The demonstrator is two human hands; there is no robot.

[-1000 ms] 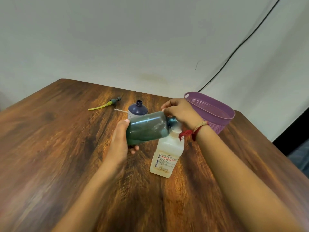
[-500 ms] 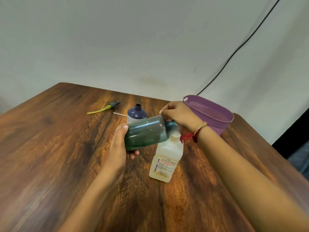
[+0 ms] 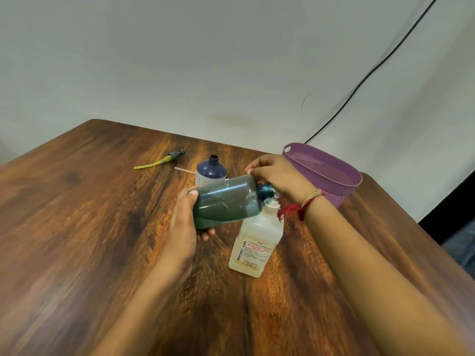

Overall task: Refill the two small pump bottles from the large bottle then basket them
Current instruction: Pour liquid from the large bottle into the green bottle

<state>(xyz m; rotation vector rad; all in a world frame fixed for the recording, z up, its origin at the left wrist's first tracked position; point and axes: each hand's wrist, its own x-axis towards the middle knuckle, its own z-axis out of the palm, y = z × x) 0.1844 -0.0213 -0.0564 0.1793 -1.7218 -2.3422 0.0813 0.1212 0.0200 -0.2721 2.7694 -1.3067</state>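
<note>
My left hand (image 3: 183, 224) grips the base of the dark green bottle (image 3: 226, 201), which lies almost level above the table. Its open neck points right, over the mouth of the white labelled bottle (image 3: 257, 242) standing upright beneath it. My right hand (image 3: 280, 176) curls round the green bottle's shoulder and neck and hides part of the white bottle's mouth. A small purple bottle (image 3: 211, 172) stands open, without a pump, just behind the green one. The purple basket (image 3: 334, 196) sits at the back right, beyond my right wrist.
A pump head with a yellow tube (image 3: 172, 158) lies on the wooden table (image 3: 77, 227) at the back left. A thin white tube (image 3: 183, 170) lies beside the purple bottle. A black cable (image 3: 359, 86) runs down the wall behind the basket.
Both hands keep the green bottle tipped over the white bottle in much the same pose. Only the view has shifted a little.
</note>
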